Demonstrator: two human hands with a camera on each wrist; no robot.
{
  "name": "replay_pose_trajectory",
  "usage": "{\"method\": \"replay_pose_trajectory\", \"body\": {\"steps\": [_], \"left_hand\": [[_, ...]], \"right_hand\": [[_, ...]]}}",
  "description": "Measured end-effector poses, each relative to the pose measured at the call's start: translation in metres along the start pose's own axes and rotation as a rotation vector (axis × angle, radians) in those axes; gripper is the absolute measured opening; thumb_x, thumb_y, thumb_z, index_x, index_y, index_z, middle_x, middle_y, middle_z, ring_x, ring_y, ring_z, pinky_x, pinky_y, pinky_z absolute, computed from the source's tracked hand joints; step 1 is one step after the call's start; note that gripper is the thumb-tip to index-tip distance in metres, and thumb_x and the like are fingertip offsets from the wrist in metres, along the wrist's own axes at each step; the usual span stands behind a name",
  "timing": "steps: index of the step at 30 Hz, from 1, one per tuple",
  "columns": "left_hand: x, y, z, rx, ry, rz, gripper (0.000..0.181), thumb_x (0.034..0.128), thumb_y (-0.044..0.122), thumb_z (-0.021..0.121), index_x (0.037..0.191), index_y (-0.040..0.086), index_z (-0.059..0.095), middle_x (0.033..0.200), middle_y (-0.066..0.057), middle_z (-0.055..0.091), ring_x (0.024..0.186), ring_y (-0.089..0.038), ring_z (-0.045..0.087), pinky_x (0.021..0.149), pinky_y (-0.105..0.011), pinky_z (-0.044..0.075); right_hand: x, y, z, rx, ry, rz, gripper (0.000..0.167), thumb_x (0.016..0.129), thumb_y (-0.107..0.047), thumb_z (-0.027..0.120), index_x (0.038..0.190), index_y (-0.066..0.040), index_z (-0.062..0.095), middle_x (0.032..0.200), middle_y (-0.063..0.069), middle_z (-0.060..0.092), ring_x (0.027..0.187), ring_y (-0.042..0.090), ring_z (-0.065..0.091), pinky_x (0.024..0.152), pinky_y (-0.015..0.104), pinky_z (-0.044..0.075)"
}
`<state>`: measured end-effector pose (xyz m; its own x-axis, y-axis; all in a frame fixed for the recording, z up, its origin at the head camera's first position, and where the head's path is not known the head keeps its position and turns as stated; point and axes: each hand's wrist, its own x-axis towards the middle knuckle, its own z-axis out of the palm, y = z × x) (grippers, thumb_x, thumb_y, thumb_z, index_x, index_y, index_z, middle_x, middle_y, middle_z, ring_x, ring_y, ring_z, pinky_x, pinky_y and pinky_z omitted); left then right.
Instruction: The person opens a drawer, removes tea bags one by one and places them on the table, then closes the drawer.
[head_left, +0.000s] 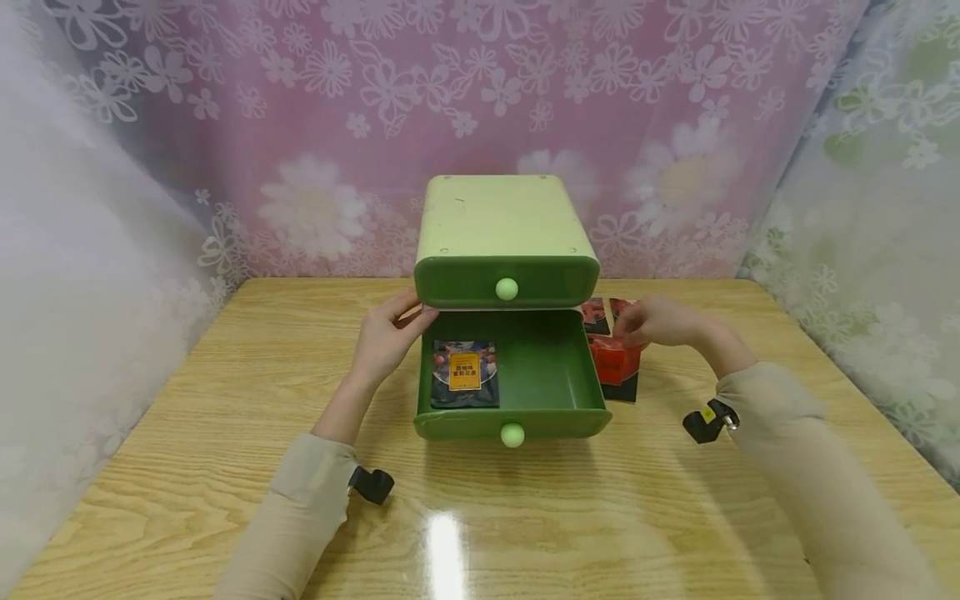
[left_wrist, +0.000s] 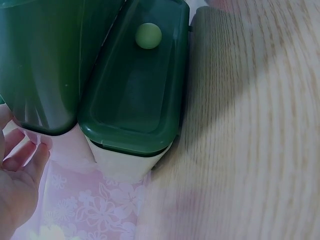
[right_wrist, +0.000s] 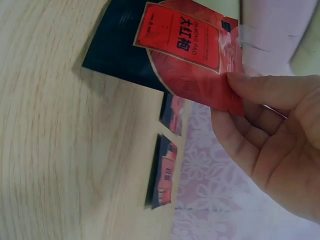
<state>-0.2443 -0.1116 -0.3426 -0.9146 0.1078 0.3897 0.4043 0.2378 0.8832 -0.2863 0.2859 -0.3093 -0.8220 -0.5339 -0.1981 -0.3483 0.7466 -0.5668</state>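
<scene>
A small cabinet (head_left: 498, 217) with a pale yellow-green shell and dark green drawers stands on the table. Its upper drawer (head_left: 457, 283) is closed, while the drawer beneath (head_left: 540, 362) is pulled out. Inside that drawer, at the left, lies a dark tea packet (head_left: 465, 392) with an orange label. My left hand (head_left: 384, 340) touches the cabinet's left side with loosely bent fingers. To the right of the cabinet, my right hand (head_left: 660, 323) pinches one end of a red and black tea packet (right_wrist: 180, 40) between thumb and fingers.
More packets (right_wrist: 165, 172) lie on the table (right_wrist: 90, 165) behind the held one. The left wrist view shows a closed lower drawer (left_wrist: 135, 95) near the tabletop. A flowered pink curtain (head_left: 300, 125) hangs behind, with pale curtains at both sides.
</scene>
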Motion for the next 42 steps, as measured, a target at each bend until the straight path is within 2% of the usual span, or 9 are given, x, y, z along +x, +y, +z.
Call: {"method": "replay_pose_trajectory", "body": {"steps": [6,12,19,23,30,35,42], "left_hand": [[-0.001,0.001,0.0,-0.004,0.002,-0.013,0.041,0.0879,0.023,0.066,0.126,0.008,0.06,0.129,-0.007,0.055,0.121,-0.019,0.049,0.093,-0.03,0.048],[0.0,0.0,0.0,-0.013,-0.004,-0.002,0.039,0.0879,0.021,0.066,0.125,0.008,0.06,0.128,-0.007,0.056,0.12,-0.018,0.049,0.094,-0.029,0.047],[-0.001,0.0,0.001,-0.02,-0.004,-0.009,0.039,0.0874,0.022,0.066,0.124,0.01,0.061,0.128,-0.005,0.055,0.121,-0.017,0.048,0.094,-0.029,0.047],[-0.001,0.001,0.001,-0.01,-0.002,-0.011,0.039,0.0874,0.023,0.066,0.124,0.01,0.061,0.129,-0.004,0.055,0.121,-0.017,0.048,0.094,-0.029,0.047],[-0.001,0.002,0.001,-0.016,-0.003,-0.013,0.04,0.0876,0.022,0.066,0.125,0.009,0.06,0.129,-0.006,0.055,0.121,-0.017,0.048,0.095,-0.029,0.047],[-0.001,0.003,0.002,-0.032,-0.007,-0.025,0.04,0.088,0.019,0.066,0.126,0.008,0.059,0.13,-0.007,0.054,0.122,-0.019,0.047,0.096,-0.03,0.046],[-0.011,0.036,0.0,-0.004,-0.014,-0.05,0.039,0.0898,0.01,0.062,0.127,-0.001,0.056,0.131,-0.016,0.052,0.123,-0.027,0.046,0.097,-0.034,0.045]], "right_hand": [[0.016,0.003,0.005,-0.032,0.037,-0.005,0.013,0.086,0.001,0.057,0.095,0.006,0.065,0.091,0.014,0.065,0.08,0.024,0.062,0.069,0.038,0.056],[0.029,0.016,0.018,-0.025,0.059,0.013,0.015,0.085,0.005,0.054,0.095,0.007,0.065,0.09,0.014,0.064,0.076,0.021,0.06,0.065,0.035,0.055],[0.041,0.031,0.029,-0.09,0.148,0.005,0.011,0.083,0.005,0.058,0.09,0.005,0.067,0.086,0.013,0.065,0.073,0.019,0.057,0.062,0.03,0.05],[0.044,0.035,0.031,-0.087,0.176,0.011,0.01,0.085,0.003,0.058,0.091,0.006,0.066,0.087,0.014,0.065,0.075,0.021,0.058,0.066,0.034,0.052],[0.047,0.04,0.034,-0.113,0.229,0.008,0.011,0.085,0.004,0.057,0.091,0.005,0.066,0.087,0.015,0.064,0.073,0.022,0.054,0.064,0.033,0.047],[0.051,0.044,0.036,-0.123,0.238,0.017,0.012,0.085,0.004,0.056,0.091,0.004,0.067,0.09,0.016,0.065,0.077,0.025,0.055,0.068,0.036,0.047],[0.053,0.046,0.037,-0.126,0.232,0.026,0.014,0.084,0.004,0.055,0.09,0.003,0.066,0.088,0.014,0.065,0.073,0.023,0.054,0.065,0.034,0.046]]}}
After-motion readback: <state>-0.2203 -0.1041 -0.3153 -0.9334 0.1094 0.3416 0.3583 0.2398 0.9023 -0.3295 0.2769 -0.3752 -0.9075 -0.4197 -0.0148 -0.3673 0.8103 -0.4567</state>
